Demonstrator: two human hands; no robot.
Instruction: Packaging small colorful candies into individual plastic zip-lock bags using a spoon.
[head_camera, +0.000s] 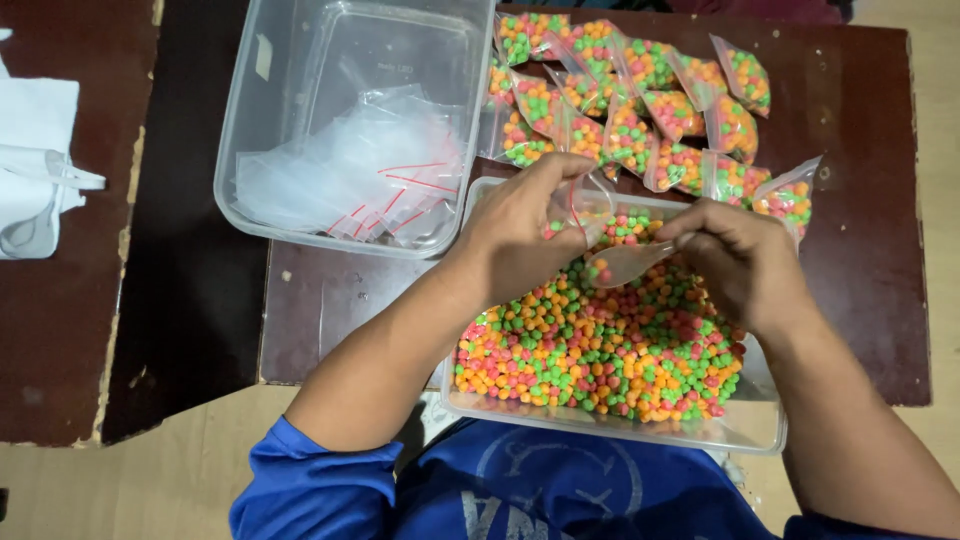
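A clear plastic tub (762, 428) in front of me is full of small round candies (600, 350) in orange, green, pink and yellow. My left hand (525, 235) holds a small clear zip bag (592, 200) with a red seal line open above the tub. My right hand (740, 262) grips a clear plastic spoon (625, 265), its bowl pointing toward the bag's mouth. Both hands hover over the far half of the tub.
A larger clear tub (250, 120) at the left holds several empty zip bags (370, 170). Several filled candy bags (640, 110) lie in a pile on the dark wooden table (860, 300) behind the candy tub. White cloth (35, 160) lies at far left.
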